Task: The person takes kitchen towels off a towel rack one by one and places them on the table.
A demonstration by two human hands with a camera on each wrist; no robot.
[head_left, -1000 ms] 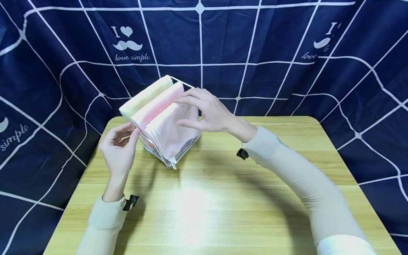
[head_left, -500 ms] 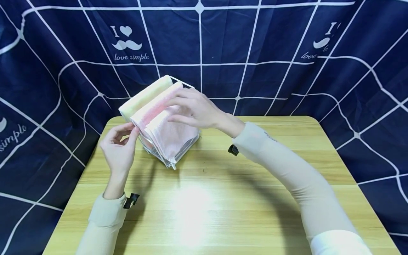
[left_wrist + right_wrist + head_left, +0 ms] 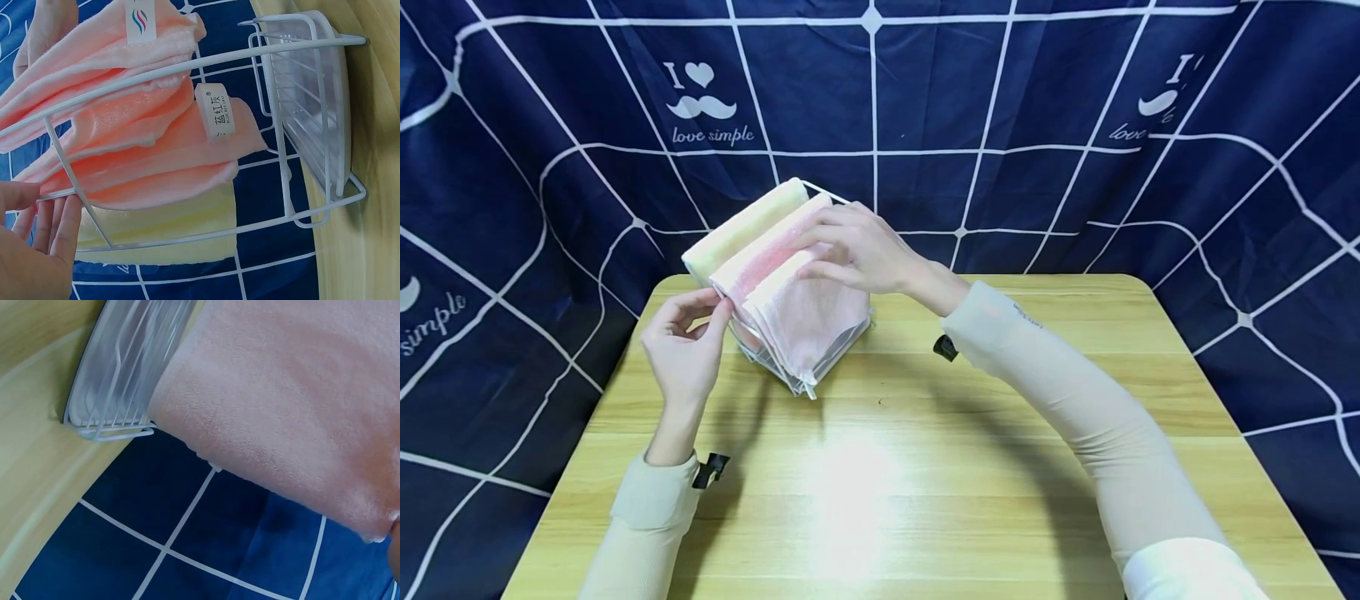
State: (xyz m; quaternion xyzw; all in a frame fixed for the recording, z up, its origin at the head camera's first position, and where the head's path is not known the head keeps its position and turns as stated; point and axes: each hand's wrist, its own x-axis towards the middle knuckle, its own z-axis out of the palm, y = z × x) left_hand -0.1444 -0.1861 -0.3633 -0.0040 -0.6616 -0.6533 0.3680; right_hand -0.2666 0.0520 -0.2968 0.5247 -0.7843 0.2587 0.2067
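A white wire towel rack [image 3: 283,156] stands on the table with several small towels hung over its bars. A pale yellow towel [image 3: 747,221] lies farthest back, a pink towel [image 3: 767,250] is in the middle and a pale pink towel [image 3: 816,321] hangs in front. My left hand [image 3: 681,346] pinches the near end of the rack's middle bar between thumb and fingers, as the left wrist view shows. My right hand [image 3: 868,254] has thumb and fingers curled at the top fold of the pale pink towel. A fingertip shows at that towel's edge in the right wrist view.
The rack's base holds a shallow translucent tray [image 3: 312,106]. Under it is a light wooden table [image 3: 1000,442]. A dark blue cloth [image 3: 925,92] with white grid lines hangs behind and at both sides. White labels [image 3: 214,109] show on the pink towels.
My right hand has moved left along the front towel, and its thumb and fingers have drawn closer together. My left hand stays at the rack's bar; the rack stands still.
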